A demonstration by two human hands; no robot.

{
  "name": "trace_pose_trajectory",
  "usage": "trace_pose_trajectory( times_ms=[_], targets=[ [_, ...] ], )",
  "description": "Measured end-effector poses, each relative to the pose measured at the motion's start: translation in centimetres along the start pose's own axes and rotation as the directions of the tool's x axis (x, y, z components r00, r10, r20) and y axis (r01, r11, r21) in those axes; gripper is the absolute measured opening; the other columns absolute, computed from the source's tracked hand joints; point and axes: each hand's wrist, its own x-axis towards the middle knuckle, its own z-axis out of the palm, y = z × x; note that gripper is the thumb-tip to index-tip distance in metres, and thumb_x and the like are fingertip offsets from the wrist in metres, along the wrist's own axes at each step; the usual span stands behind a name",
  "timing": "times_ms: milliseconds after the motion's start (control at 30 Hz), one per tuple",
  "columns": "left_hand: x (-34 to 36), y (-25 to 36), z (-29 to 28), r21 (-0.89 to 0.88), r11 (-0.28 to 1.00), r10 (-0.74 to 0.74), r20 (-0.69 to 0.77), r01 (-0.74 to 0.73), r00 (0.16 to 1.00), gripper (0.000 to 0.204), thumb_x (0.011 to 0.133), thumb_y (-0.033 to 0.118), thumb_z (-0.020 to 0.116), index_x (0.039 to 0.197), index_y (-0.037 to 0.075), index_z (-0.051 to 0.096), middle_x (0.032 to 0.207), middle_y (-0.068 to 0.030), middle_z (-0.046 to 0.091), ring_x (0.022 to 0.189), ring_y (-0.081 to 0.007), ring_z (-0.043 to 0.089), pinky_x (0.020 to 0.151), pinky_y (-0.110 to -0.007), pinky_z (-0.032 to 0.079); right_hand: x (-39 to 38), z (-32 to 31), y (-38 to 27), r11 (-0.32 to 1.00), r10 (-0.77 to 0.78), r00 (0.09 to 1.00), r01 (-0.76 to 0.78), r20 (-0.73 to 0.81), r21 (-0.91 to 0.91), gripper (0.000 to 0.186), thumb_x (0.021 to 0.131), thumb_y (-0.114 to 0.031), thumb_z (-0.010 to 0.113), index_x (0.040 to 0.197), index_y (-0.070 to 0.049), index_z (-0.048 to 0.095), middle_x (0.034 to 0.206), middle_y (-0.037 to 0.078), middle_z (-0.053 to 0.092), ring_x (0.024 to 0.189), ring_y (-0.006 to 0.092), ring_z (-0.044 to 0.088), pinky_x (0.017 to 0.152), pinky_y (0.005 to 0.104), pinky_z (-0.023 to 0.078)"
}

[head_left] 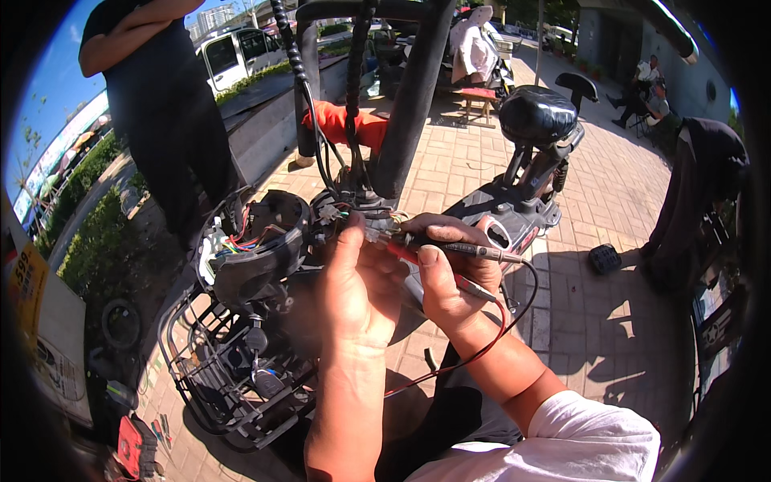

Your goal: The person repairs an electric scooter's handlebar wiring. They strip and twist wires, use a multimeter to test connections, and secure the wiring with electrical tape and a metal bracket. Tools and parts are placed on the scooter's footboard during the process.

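Observation:
My left hand (359,289) is closed around a small clear connector (373,233) among wires at the base of the scooter's steering column. My right hand (450,281) grips a black meter probe (466,249) and a red meter probe (474,289), their tips toward that connector and partly hidden by fingers. The probe leads curve down below my hands. An opened black plastic housing (265,253) with coloured wires and a white connector (329,213) sits just left of my hands, above a black wire basket (193,361).
An orange-red cover (361,128) wraps the front tubes. The seat (536,112) is at upper right. A person with crossed arms (148,112) stands left; another bends over (695,185) at right; two sit behind. A red tool bag (132,446) lies lower left on the paving.

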Motion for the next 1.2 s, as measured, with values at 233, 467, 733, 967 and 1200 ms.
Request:
trace_pose_trajectory(
  times_ms=[233, 467, 733, 967, 1200],
  targets=[
    [-0.1, -0.3, 0.3, 0.031, 0.999, 0.041, -0.016, -0.04, 0.999, 0.022, 0.096, 0.032, 0.063, 0.095, 0.01, 0.067, 0.086, -0.0033, 0.072, 0.077, -0.0151, 0.067, 0.072, -0.03, 0.052, 0.0, -0.2, 0.0, 0.999, 0.028, 1.0, -0.028, 0.01, 0.03, 0.029, 0.092, 0.007, 0.06, 0.12, 0.001, 0.056, 0.117, 0.018, 0.063, 0.11, 0.0237, 0.063, 0.094, 0.0362, 0.054],
    [0.1, -0.3, -0.2, 0.032, 0.998, 0.05, -0.025, -0.049, 0.998, 0.024, 0.096, 0.032, 0.063, 0.095, 0.009, 0.067, 0.086, -0.0047, 0.072, 0.077, -0.0157, 0.067, 0.073, -0.031, 0.053, 0.0, -0.1, -0.2, 0.998, 0.062, 0.998, -0.062, 0.001, -0.014, 0.028, 0.092, 0.006, 0.06, 0.119, 0.001, 0.055, 0.117, 0.017, 0.064, 0.109, 0.0231, 0.064, 0.094, 0.0361, 0.053],
    [0.2, -0.7, -0.5, 0.044, 0.997, 0.06, -0.019, -0.059, 0.998, 0.026, 0.096, 0.034, 0.063, 0.096, 0.008, 0.068, 0.087, -0.0051, 0.072, 0.078, -0.0162, 0.067, 0.072, -0.03, 0.051, 0.0, 0.0, -0.3, 0.995, 0.099, 0.994, -0.099, -0.056, 0.003, 0.026, 0.091, 0.004, 0.062, 0.116, 0.001, 0.056, 0.114, 0.017, 0.065, 0.105, 0.0228, 0.065, 0.092, 0.0366, 0.054],
    [0.8, -1.2, -1.2, 0.063, 0.994, 0.088, 0.011, -0.088, 0.996, 0.03, 0.097, 0.036, 0.06, 0.104, 0.008, 0.067, 0.094, -0.0057, 0.072, 0.086, -0.0169, 0.066, 0.079, -0.033, 0.05, -0.1, 0.2, -0.4, 0.989, 0.142, 0.985, -0.138, -0.097, 0.055, 0.025, 0.091, 0.003, 0.062, 0.116, 0.002, 0.057, 0.112, 0.017, 0.068, 0.102, 0.0212, 0.066, 0.092, 0.0354, 0.053],
    [1.0, -1.7, -1.3, 0.088, 0.99, 0.113, -0.027, -0.11, 0.993, 0.031, 0.097, 0.037, 0.061, 0.107, 0.007, 0.066, 0.097, -0.0067, 0.072, 0.087, -0.0186, 0.067, 0.081, -0.033, 0.05, -0.3, -0.6, 0.0, 0.986, 0.157, 0.981, -0.162, -0.118, -0.037, 0.023, 0.091, -0.001, 0.064, 0.114, -0.002, 0.057, 0.109, 0.015, 0.067, 0.099, 0.0212, 0.066, 0.092, 0.0358, 0.053]
  ],
)
